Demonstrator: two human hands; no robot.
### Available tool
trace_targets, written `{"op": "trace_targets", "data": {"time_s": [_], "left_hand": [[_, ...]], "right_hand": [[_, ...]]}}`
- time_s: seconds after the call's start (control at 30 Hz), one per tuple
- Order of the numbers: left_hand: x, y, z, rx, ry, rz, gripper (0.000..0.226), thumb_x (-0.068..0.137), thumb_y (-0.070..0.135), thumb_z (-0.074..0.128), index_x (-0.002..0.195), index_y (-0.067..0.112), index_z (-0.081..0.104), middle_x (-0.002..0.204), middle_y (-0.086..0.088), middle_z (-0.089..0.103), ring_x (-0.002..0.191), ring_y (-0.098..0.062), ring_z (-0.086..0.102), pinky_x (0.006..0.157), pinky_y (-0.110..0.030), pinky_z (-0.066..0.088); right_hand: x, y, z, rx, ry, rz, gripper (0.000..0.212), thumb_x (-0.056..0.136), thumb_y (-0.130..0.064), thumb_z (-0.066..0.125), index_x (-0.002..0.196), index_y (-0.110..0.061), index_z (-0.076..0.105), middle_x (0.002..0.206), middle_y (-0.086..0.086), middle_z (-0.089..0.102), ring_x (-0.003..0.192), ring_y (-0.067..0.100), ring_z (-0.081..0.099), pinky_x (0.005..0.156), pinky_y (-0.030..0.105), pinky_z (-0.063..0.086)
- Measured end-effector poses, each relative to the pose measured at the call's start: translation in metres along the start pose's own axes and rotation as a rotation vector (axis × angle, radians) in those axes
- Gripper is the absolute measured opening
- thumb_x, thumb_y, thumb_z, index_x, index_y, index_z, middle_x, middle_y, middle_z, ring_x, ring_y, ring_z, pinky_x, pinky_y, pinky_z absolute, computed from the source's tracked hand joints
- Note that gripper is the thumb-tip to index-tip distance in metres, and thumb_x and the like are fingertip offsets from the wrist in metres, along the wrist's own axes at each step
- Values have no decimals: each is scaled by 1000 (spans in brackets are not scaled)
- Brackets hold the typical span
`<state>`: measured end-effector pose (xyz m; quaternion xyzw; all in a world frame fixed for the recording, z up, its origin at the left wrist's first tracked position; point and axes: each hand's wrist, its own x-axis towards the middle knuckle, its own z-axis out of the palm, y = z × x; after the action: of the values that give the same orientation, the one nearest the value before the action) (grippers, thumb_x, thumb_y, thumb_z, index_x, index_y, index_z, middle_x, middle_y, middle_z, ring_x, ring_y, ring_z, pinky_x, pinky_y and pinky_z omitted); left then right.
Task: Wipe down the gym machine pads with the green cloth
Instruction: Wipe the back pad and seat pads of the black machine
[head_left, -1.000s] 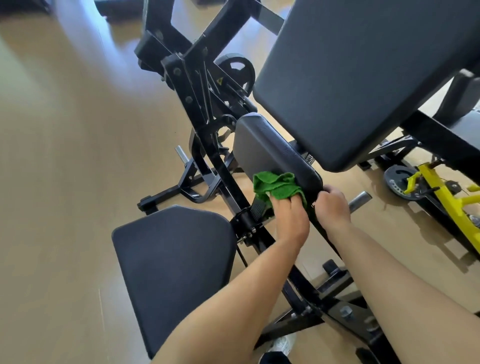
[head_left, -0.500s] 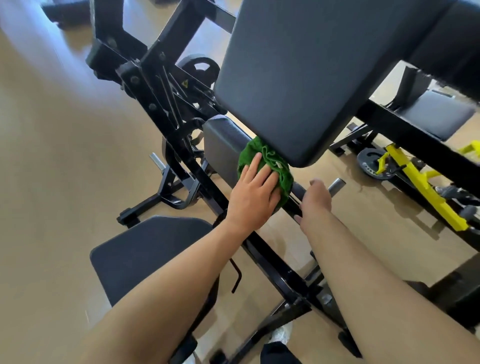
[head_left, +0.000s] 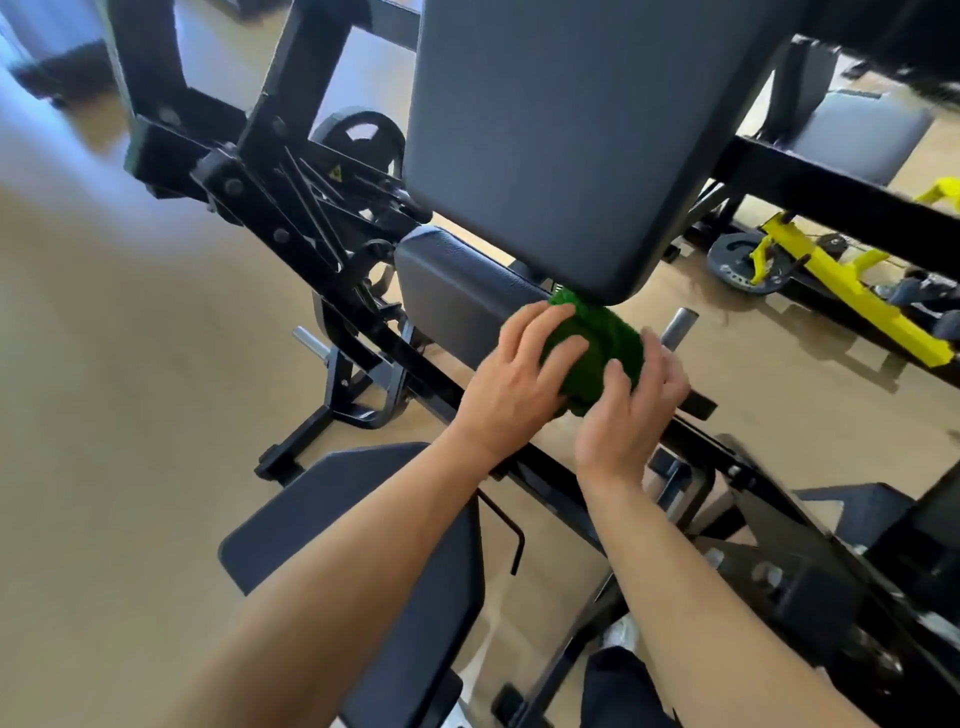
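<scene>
The green cloth (head_left: 597, 353) is bunched at the near end of a small dark pad (head_left: 457, 291), just under the lower corner of the large slanted pad (head_left: 561, 135). My left hand (head_left: 514, 384) lies over the cloth's left side with fingers spread and bent on it. My right hand (head_left: 631, 410) meets it from the right, fingers curled onto the cloth. The cloth's middle shows between both hands. A dark seat pad (head_left: 374, 545) sits below my left forearm.
The black steel frame (head_left: 291, 218) runs diagonally from upper left to lower right, with a weight plate (head_left: 358, 140) behind it. A chrome peg (head_left: 678, 325) sticks out right of my hands. A yellow machine (head_left: 841, 291) and another bench (head_left: 857, 135) stand at right. Tan floor lies left.
My right hand left the frame bar and came onto the cloth beside my left hand. The view shifted closer and a little left; the cloth stays under the large pad's corner.
</scene>
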<state>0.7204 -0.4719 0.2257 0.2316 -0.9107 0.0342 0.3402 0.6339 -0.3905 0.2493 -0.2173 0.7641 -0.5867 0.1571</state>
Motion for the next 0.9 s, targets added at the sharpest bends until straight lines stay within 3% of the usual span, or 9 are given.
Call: {"op": "trace_targets", "data": {"time_s": [0.1,0.2,0.4,0.5,0.6,0.67,0.73,0.8,0.9], "left_hand": [[-8,-2,1,30,93,-333,41,79,39,75,107,15,57,121,-8,50,103,-30,54,86,-40,52],[-18,7,3,-169,-1,-449,28,82,29,73,104,12,67,107,-6,58,87,-19,56,66,-32,52],[-41,5,1,-401,-37,-479,27,85,11,72,112,13,71,112,0,63,96,-11,63,79,-24,55],[-44,4,11,-385,-30,-498,22,82,3,71,101,13,75,100,2,67,87,-12,65,71,-25,54],[-54,3,25,-351,-16,-474,23,80,-2,71,95,15,78,93,3,69,78,-11,65,66,-18,50],[-65,-1,32,-337,-49,-471,24,79,-1,71,94,17,78,95,5,70,82,-11,66,69,-19,52],[-70,-1,40,-394,-130,-631,25,80,1,69,92,21,77,101,8,68,90,-10,65,76,-22,54],[-68,2,46,-519,-151,-949,29,79,0,68,86,28,73,105,9,62,98,-10,62,83,-23,52],[-68,5,58,-591,-130,-1413,20,79,13,70,90,25,59,107,2,60,94,-14,61,81,-28,53]], "right_hand": [[2,11,16,-32,-170,-182,63,97,-40,35,155,-15,35,156,7,29,140,25,36,111,52,44],[14,20,35,-53,-269,-146,72,96,-51,27,160,-20,25,164,8,23,149,26,26,118,54,33],[24,51,52,25,-138,-204,59,103,-43,35,158,-21,28,159,9,35,145,21,37,114,51,40],[16,71,55,78,-125,-221,62,106,-38,32,160,-13,19,163,14,28,151,25,29,120,50,32],[9,93,62,131,-128,-107,66,105,-41,27,161,-8,12,166,9,21,154,17,23,126,39,23],[-2,103,65,174,-138,-14,56,105,-42,28,156,-19,25,159,-4,35,146,3,34,121,28,29],[-16,105,67,228,-134,94,37,103,-40,31,139,-44,37,140,-15,50,128,-9,48,108,18,38],[-29,105,69,280,-105,235,36,101,-42,36,128,-64,42,137,-12,56,127,6,56,108,32,45],[-28,99,70,440,-78,462,38,97,-30,44,123,-56,56,131,-4,64,124,24,61,103,46,51]]}}
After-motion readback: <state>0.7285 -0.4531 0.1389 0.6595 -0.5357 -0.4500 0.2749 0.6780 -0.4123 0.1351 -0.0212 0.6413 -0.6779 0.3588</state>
